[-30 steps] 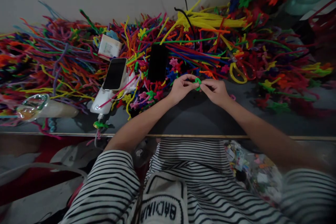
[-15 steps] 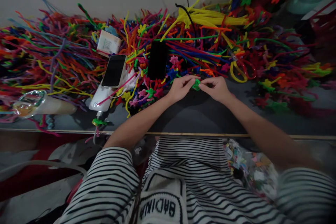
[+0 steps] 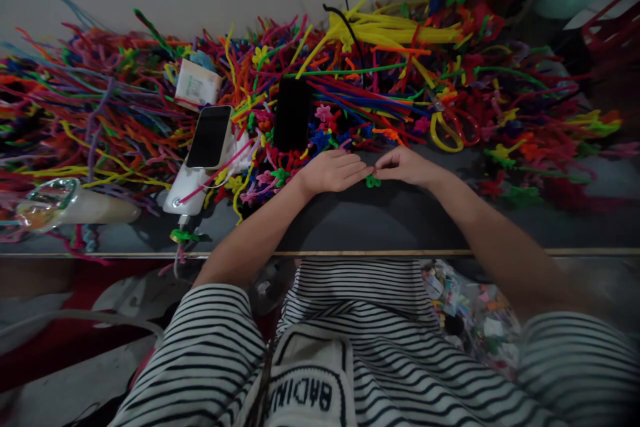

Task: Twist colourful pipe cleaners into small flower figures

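Note:
A small green pipe-cleaner flower (image 3: 373, 181) with looped petals is held between my hands, low over the dark tabletop. My left hand (image 3: 334, 171) comes in from the left, its back turned up and its fingers long and together. Their tips meet the top of the flower; the thumb is hidden underneath. From the right, my right hand (image 3: 406, 165) pinches the flower between thumb and index finger. The two sets of fingertips almost touch, covering part of the green piece.
Heaped pipe cleaners (image 3: 125, 127) line the back of the table (image 3: 320, 227). A dark phone (image 3: 293, 113), a second phone (image 3: 210, 137) on a white power bank (image 3: 184, 192), yellow-and-red scissors (image 3: 447, 132) and a lying plastic cup (image 3: 95, 205) are around. A bag of scraps (image 3: 475, 320) hangs below.
My left hand has turned from a bent pinch to flatter, straighter fingers over the flower. Both hands and the flower sit slightly lower. The whole view has shifted a little.

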